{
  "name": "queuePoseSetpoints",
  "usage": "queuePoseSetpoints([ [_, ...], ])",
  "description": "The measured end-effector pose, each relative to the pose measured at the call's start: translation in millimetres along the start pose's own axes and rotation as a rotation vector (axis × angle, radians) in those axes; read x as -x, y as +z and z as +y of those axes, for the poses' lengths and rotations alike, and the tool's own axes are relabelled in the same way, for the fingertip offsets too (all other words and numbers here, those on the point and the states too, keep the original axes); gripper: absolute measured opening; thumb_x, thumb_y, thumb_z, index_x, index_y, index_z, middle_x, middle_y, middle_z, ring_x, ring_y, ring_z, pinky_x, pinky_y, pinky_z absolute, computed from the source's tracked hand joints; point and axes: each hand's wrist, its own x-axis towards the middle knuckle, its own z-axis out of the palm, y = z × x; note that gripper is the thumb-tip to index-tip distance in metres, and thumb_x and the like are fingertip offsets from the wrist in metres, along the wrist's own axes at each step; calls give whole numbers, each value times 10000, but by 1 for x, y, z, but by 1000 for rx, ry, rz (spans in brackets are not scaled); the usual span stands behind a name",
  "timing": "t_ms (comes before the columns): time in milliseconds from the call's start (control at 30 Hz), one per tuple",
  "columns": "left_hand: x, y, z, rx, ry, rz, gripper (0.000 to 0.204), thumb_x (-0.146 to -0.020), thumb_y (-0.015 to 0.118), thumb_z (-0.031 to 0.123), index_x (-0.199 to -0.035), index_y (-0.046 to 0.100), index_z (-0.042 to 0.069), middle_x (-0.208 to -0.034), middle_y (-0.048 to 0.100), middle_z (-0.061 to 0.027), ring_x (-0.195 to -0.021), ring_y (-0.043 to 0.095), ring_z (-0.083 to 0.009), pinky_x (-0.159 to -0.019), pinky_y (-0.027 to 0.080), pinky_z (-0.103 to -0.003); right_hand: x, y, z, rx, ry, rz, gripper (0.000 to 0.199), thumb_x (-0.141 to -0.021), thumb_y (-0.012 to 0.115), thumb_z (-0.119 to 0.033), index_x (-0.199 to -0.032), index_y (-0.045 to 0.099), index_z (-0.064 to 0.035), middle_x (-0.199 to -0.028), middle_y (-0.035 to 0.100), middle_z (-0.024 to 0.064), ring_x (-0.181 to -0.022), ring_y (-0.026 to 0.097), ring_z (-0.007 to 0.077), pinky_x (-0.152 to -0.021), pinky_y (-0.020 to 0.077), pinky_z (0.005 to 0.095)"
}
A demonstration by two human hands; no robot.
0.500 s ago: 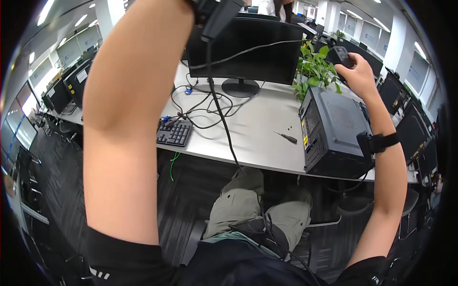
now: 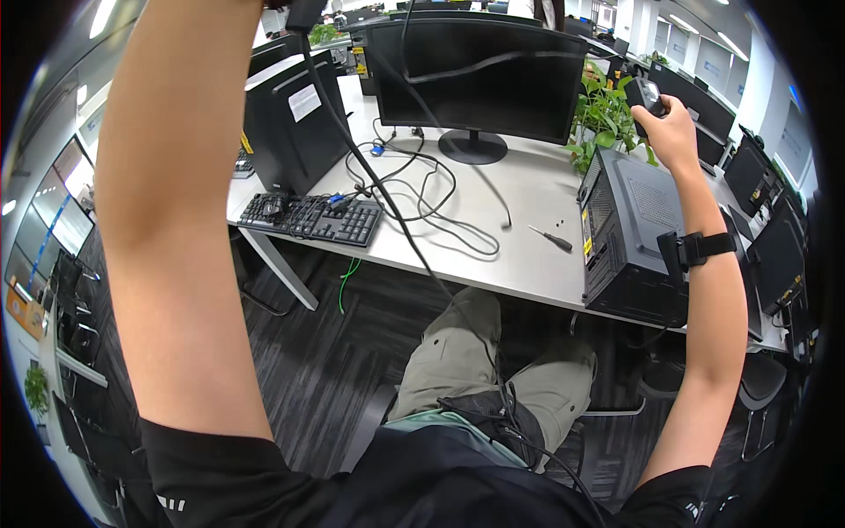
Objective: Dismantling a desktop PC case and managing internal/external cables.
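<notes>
My right hand [image 2: 671,132] is raised above the back of the black computer tower [image 2: 638,207], its fingers closed round a small black boxy device [image 2: 647,95] with a lighter face. A black strap with a small box [image 2: 695,253] sits on my right forearm. My left forearm [image 2: 176,132] runs up past the top edge, and the hand is out of the picture. At its wrist is a black box [image 2: 304,13] from which a black cable [image 2: 378,180] drops toward my lap. A loose cable [image 2: 475,66], blurred, hangs in front of the black monitor [image 2: 475,84].
A screwdriver [image 2: 554,238] and tiny dark bits lie on the white desk [image 2: 519,264]. Tangled cables [image 2: 431,189] with blue plugs spread beside a black keyboard [image 2: 352,224]. Another black tower [image 2: 295,123] stands left. A leafy plant [image 2: 607,123] is behind the right tower. A green cord hangs below the desk.
The view has shifted left, bringing the left tower into sight. My left arm has swung further left. The device in my right hand has turned, and the hanging cable has changed shape.
</notes>
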Motion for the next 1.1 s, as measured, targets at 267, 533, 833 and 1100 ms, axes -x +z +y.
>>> queuePoseSetpoints([
  [267,98,-190,66,-355,-271,153,293,-977,569,310,-1012,678,40,-896,694,-31,-765,646,-107,-656,495,-249,89,27,-95,-542,-194,-156,659,-752,780,-292,-1258,561,70,-1018,673,164,-839,653,191,-750,520,310],
  [533,337,-339,235,-1072,-1377,-171,272,-943,591,312,-921,698,63,-670,629,7,-603,565,-59,-522,414,-217,263,142,-275,-927,-809,-148,588,-726,784,-228,-1201,596,65,-1050,673,243,-946,672,358,-866,523,405],
  [833,517,-346,291,-1179,-1787,-754,244,-772,611,157,-886,737,-18,-734,710,-127,-699,688,-200,-681,536,-338,371,218,-346,-618,-963,-807,619,-740,774,-180,-1301,545,-57,-1173,623,164,-1100,580,324,-971,468,403],
  [1100,587,-287,260,-357,-1378,227,218,-883,638,72,-1066,680,-39,-947,713,-100,-855,670,-145,-784,541,-274,375,198,-336,-754,-864,-838,606,-724,789,-83,-1283,560,-45,-1195,615,152,-1107,595,321,-957,477,376],
])
